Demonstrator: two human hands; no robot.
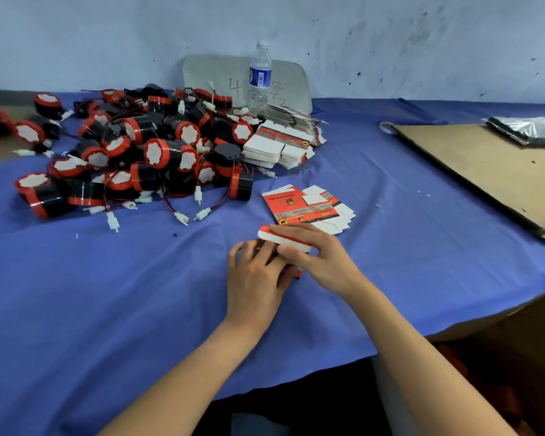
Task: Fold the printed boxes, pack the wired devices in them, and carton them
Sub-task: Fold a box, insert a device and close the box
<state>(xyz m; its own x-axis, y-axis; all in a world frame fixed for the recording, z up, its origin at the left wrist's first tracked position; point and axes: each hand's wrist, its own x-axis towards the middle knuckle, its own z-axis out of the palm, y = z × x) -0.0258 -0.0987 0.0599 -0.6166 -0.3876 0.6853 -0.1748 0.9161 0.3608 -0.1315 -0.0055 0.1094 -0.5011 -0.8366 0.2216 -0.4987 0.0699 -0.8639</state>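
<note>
The half-folded box (280,238), on the near side of the heap of devices (123,152), is pinched between the left hand (258,272) and right hand (318,259); being thin card, it is probably light and easily creased, so best held by its edges.

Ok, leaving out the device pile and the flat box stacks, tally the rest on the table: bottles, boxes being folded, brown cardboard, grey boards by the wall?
bottle: 1
box being folded: 1
brown cardboard: 1
grey board: 1
Total: 4
</note>
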